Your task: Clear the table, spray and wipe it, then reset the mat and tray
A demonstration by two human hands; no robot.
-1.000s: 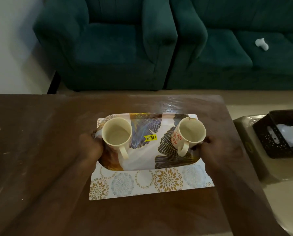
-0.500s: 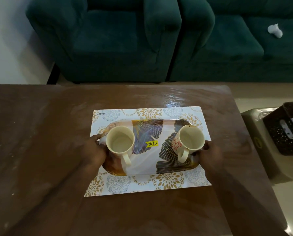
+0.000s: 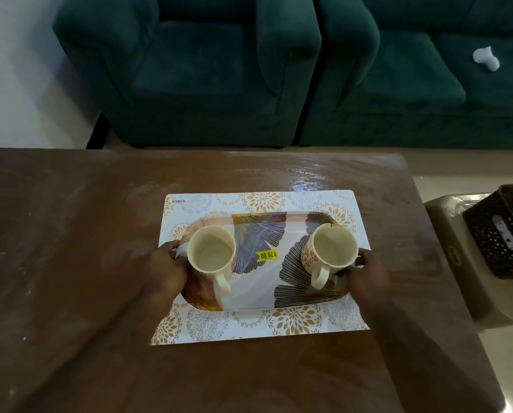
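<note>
Two hands grip the oval leaf-patterned tray (image 3: 264, 290) by its ends, left hand (image 3: 166, 271) and right hand (image 3: 367, 274), fingers curled round the rim; it sits on the floral rectangular mat (image 3: 249, 326) mid brown worktop (image 3: 70, 234), carrying two cream mugs (image 3: 212, 253).

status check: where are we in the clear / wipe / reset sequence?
Looks like the last step. Done: the table shows streaks and a wet sheen near its far edge, and the patterned mat lies flat on it. In hand: left hand and right hand have a grip on the ends of the tray, which carries two mugs over the mat. Left: let go; whether it has touched down, I cannot tell.
</note>
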